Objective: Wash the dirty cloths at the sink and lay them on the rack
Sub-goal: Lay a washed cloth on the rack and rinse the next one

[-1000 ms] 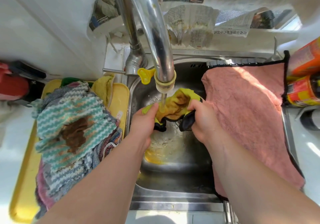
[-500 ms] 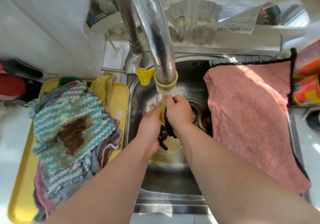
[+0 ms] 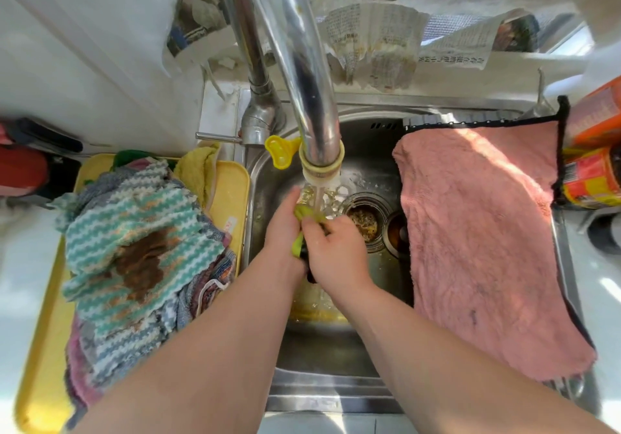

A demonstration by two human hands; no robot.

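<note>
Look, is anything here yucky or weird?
Yes. The striped cloth atop the pile in the yellow tray has a big brown stain. Murky yellow water pools in the sink below the left hand and right hand, which grip the yellow cloth under the tap.

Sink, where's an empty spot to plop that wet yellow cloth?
Bare steel sink floor lies at the front, nearest you. A bare strip of yellow plastic tray runs beside the sink. Crowded: the stained striped cloth pile fills the tray's middle, and the fluffy pink towel covers the right side.
</note>
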